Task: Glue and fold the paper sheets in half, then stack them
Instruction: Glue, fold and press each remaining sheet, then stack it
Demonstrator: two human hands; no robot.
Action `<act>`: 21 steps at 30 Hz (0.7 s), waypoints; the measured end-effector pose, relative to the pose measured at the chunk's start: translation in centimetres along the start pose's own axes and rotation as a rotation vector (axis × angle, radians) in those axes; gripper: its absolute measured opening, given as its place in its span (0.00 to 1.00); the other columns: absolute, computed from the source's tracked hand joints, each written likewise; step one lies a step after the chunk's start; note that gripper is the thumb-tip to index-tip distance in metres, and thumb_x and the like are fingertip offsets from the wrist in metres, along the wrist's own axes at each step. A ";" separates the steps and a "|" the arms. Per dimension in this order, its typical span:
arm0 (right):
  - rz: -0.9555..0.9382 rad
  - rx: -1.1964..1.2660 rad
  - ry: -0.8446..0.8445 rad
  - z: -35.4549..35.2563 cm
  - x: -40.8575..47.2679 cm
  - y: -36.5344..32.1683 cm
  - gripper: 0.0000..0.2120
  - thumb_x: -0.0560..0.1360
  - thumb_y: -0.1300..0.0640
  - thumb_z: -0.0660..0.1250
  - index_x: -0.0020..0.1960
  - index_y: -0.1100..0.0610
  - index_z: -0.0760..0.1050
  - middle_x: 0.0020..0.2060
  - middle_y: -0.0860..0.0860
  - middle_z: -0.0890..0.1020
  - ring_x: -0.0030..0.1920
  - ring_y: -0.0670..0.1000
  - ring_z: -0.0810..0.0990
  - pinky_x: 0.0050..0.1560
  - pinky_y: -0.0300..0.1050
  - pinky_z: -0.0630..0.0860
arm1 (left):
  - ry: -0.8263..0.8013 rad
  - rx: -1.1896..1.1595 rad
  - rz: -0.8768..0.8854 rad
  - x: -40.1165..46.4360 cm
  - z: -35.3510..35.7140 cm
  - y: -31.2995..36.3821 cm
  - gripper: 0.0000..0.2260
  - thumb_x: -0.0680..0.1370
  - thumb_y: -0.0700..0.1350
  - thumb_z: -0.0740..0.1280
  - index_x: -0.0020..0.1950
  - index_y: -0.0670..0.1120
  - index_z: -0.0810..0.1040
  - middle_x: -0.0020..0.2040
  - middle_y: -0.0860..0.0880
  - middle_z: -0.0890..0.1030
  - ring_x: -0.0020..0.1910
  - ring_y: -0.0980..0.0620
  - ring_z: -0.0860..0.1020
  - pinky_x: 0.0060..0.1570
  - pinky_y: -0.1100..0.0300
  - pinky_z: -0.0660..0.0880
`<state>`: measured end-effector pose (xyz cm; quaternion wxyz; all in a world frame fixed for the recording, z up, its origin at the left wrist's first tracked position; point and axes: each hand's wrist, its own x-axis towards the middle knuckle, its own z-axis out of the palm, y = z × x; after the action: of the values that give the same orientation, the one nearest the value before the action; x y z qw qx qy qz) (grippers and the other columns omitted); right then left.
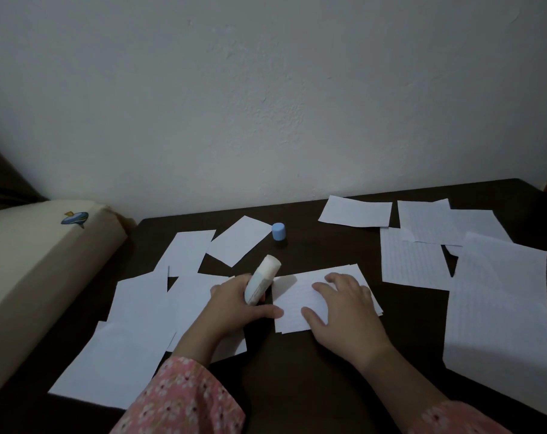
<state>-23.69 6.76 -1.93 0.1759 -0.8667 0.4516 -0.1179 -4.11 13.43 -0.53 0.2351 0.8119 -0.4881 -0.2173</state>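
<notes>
Floral sleeves (184,399) frame my reach. On the dark table (297,371), my left hand (244,303) grips an uncapped glue stick (261,281); my right hand (341,305), fingers spread, presses a folded sheet (297,296) flat. Uneven pressure could skew the crease; the open stick may smear nearby loose sheets (140,302).

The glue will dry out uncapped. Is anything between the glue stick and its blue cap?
Nothing visible: the left hand holds the glue stick, and only bare dark table separates it from the cap.

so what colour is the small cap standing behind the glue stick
Light blue; the small round plastic cap shows in the head view.
</notes>
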 end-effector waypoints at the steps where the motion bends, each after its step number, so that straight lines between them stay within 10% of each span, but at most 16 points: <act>1: 0.003 0.001 -0.002 0.1 0.0 0.0 0.28 0.78 0.38 0.57 0.75 0.46 0.61 0.74 0.47 0.59 0.75 0.49 0.53 0.75 0.50 0.49 | 0.008 -0.026 -0.016 -0.1 -0.2 -0.1 0.27 0.62 0.65 0.75 0.57 0.57 0.77 0.50 0.58 0.77 0.54 0.54 0.73 0.60 0.49 0.70; 12: 0.033 -0.010 -0.067 0.3 0.2 -0.2 0.33 0.74 0.30 0.56 0.75 0.41 0.57 0.76 0.47 0.54 0.76 0.51 0.51 0.75 0.53 0.48 | 0.046 0.077 -0.226 -2.5 -3.7 -2.7 0.21 0.68 0.51 0.76 0.59 0.50 0.76 0.51 0.51 0.77 0.49 0.53 0.75 0.44 0.61 0.71; 21: 0.067 -0.087 -0.178 -1.1 -0.8 -0.5 0.34 0.71 0.32 0.62 0.73 0.43 0.60 0.74 0.50 0.57 0.73 0.54 0.56 0.72 0.55 0.58 | 0.032 0.034 -0.191 -2.6 -2.0 -1.1 0.17 0.70 0.49 0.76 0.53 0.53 0.72 0.50 0.52 0.75 0.50 0.52 0.73 0.50 0.59 0.70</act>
<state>-24.15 7.44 -0.77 0.1813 -0.8649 0.4678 -0.0147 -3.35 16.58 0.71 0.2070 0.8621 -0.4082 -0.2175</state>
